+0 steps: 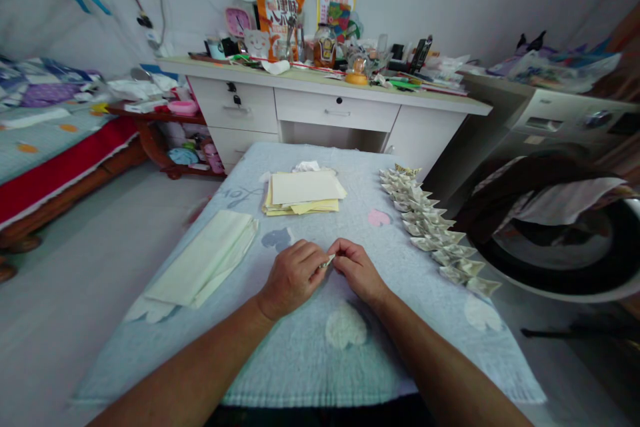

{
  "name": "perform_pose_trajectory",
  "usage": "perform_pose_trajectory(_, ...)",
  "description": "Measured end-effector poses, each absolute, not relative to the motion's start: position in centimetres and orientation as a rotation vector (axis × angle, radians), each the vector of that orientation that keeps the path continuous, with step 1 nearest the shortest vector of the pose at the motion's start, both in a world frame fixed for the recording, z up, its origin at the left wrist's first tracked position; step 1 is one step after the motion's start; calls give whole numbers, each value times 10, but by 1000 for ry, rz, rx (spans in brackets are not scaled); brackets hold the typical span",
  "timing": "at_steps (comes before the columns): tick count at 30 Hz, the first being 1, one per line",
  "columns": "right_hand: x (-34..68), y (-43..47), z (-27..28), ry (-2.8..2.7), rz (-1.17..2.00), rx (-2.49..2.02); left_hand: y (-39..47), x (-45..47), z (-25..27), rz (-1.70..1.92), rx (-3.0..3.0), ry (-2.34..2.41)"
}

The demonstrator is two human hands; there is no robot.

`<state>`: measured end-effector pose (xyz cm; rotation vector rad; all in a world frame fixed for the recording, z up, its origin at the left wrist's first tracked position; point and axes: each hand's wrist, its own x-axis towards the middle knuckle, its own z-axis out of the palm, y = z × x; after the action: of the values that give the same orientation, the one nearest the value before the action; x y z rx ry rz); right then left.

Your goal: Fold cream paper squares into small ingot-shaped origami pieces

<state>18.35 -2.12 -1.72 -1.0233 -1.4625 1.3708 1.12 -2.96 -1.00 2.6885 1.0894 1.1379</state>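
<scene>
Cloth-covered tabletop (300,370): pale folded sheets (205,260) left, row of folded paper shapes (429,241) right, cream paper stack (305,188) between them, farther back. Left hand (295,277) and right hand (361,272) (both grips narrow) pinch a small paper piece (327,261) mid-tabletop.

This is a home, and looks like a bedroom. Well to the left of the left hand (295,275) stands a bed (50,140) with a checked quilt (23,83); well to the right of the right hand (359,268) is a washing machine (523,123), with clothes (520,183) at its round door. Beyond both hands, a white bench (310,107) with drawers carries a pink clock (237,22), a snack bag (280,10) and household clutter.
</scene>
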Motion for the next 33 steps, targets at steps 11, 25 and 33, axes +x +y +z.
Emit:
perform_pose_trajectory(11, 185, -19, -20, -1458, 1395, -1026, -32, 14, -8, 1209, 2584, 1093)
perform_pose_trajectory(25, 181, -24, -14, -1501, 1388, -929, -21, 8, -11, 1092, 1667, 1086)
perform_pose_trajectory(33, 182, -24, -11, -1494, 1356, -935, -21, 9, -10, 1061, 1596, 1056)
